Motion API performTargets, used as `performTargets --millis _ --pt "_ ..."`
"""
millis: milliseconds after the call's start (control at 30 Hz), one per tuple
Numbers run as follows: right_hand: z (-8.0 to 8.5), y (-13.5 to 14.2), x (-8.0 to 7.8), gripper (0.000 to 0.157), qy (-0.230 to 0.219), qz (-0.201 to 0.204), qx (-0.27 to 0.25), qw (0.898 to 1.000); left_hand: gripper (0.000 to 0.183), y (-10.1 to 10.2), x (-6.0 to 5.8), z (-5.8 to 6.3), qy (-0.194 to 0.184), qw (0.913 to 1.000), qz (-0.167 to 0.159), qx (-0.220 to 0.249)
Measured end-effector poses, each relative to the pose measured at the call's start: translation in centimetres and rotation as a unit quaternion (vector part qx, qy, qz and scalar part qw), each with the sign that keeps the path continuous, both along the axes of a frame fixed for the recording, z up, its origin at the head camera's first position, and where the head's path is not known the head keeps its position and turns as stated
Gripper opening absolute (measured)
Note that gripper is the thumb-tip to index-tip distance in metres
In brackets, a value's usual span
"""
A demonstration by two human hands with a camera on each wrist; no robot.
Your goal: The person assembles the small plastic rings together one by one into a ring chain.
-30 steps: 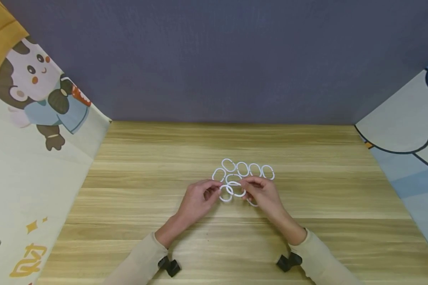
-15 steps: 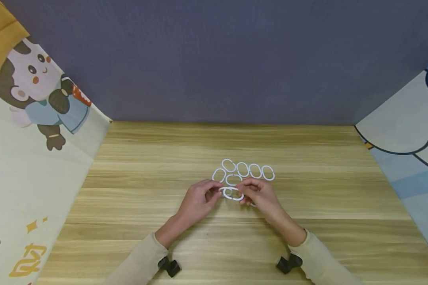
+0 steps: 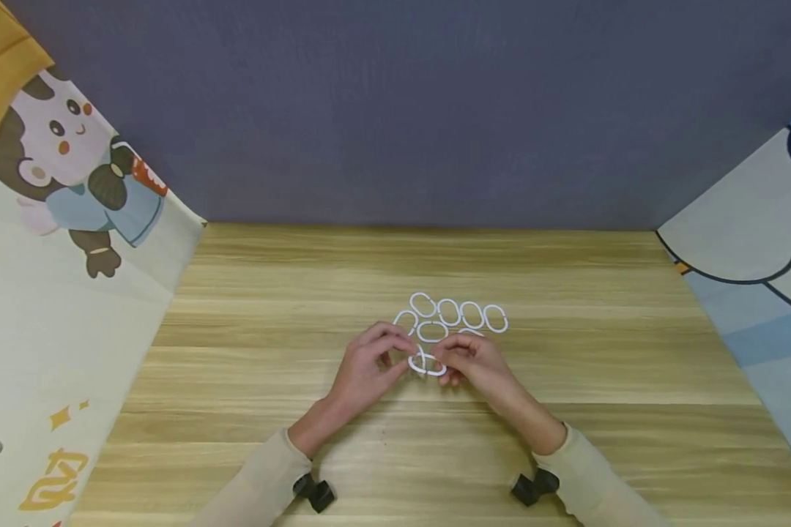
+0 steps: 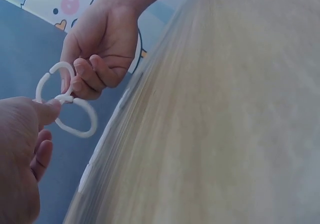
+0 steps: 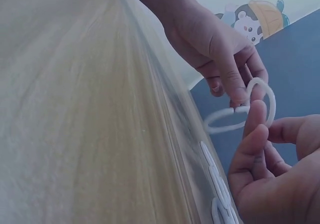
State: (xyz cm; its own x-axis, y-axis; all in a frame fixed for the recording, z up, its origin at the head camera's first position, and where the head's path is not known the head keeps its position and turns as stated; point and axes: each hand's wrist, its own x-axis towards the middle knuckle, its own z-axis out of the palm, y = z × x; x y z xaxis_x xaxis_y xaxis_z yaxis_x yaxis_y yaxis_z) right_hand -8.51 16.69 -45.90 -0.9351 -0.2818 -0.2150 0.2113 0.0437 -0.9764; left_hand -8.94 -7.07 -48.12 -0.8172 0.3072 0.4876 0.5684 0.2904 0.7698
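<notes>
Two white plastic C-shaped rings are held between my hands, crossing each other over the table. My left hand (image 3: 369,362) pinches one ring (image 3: 422,353), seen almost edge-on in the head view, between thumb and forefinger. From the other side my right hand (image 3: 477,362) pinches the wider-looking ring (image 3: 427,372) at its right end. In the left wrist view one ring (image 4: 39,86) rises above the left thumb and the other ring (image 4: 93,121) loops below it. The right wrist view shows the crossing right at the fingertips, partly hidden by them.
Several more white rings lie on the wooden table (image 3: 290,293) just beyond the hands, among them a back-row ring (image 3: 495,318) and a nearer ring (image 3: 432,331). Two are partly covered by the hands. A dark blue panel (image 3: 395,110) stands behind, with printed side panels (image 3: 138,307).
The right hand has shifted slightly left, tilting its ring lower and flatter toward the person. The left hand's ring has turned from face-on to nearly edge-on.
</notes>
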Motion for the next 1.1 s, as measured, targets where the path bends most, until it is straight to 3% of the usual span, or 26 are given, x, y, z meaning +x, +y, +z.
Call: performTargets --millis 167,467,733,1100 --pt "0.0 -0.1 0.0 0.027 0.001 0.016 -0.002 1.0 0.021 0.0 0.1 0.0 0.002 1.0 0.002 0.001" --pt "-0.2 -0.2 0.1 0.027 -0.001 0.004 -0.021 1.0 0.023 0.1 0.1 -0.4 0.012 0.9995 0.003 0.029" --pt "-0.1 0.3 0.2 0.033 0.015 -0.006 -0.012 1.0 0.018 0.2 0.1 -1.1 -0.037 0.9955 0.011 0.087" --pt "0.4 1.9 0.6 0.031 0.043 -0.055 0.009 0.998 0.016 0.1 0.5 -0.8 -0.084 0.9916 0.02 0.096"
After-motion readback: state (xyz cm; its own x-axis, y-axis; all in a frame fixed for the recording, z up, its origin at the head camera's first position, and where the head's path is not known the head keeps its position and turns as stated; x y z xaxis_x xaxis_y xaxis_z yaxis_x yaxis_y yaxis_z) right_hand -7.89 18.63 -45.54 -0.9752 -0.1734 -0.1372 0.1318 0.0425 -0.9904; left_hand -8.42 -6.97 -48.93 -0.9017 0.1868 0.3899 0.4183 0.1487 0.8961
